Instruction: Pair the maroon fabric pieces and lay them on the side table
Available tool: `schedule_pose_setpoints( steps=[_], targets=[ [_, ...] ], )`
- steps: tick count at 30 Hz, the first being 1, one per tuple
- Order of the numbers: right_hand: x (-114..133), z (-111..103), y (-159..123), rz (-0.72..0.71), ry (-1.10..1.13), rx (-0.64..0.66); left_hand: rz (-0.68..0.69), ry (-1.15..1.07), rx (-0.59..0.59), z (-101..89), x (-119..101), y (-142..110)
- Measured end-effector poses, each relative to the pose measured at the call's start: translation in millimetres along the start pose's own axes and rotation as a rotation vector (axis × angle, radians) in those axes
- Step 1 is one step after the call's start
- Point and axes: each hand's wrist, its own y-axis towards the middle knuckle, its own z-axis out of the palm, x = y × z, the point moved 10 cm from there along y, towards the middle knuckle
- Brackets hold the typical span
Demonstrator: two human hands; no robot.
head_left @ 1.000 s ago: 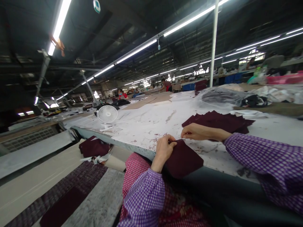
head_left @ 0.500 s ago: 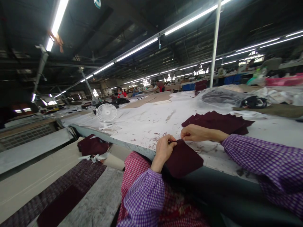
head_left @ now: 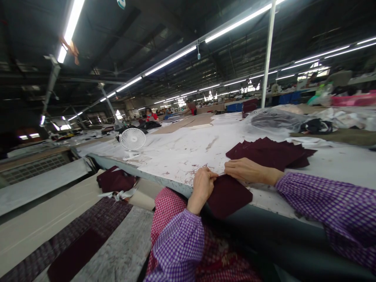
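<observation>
A maroon fabric piece lies over the near edge of the white-covered table, its lower corner hanging past the edge. My left hand pinches its upper left corner between thumb and fingers. Close by, my right hand has its fingers closed on the upper edge of the same piece. The fingertips of the two hands are a small gap apart. Just behind my right hand a fanned stack of maroon fabric pieces rests on the table.
A small white fan stands on the white tabletop. Clear plastic wrap lies at the right. Lower left, a bench holds crumpled maroon fabric and a maroon strip. A person in red is far back.
My right hand's fingers have flattened down over the fabric's upper edge. My left hand keeps its pinch, and the fabric piece has barely shifted.
</observation>
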Motion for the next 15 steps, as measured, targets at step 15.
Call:
schedule_pose_setpoints(
  steps=[15],
  targets=[
    [-7,-16,-8,0.161,0.124,-0.057,0.156,0.297,0.061,0.5,-21,-7]
  ],
)
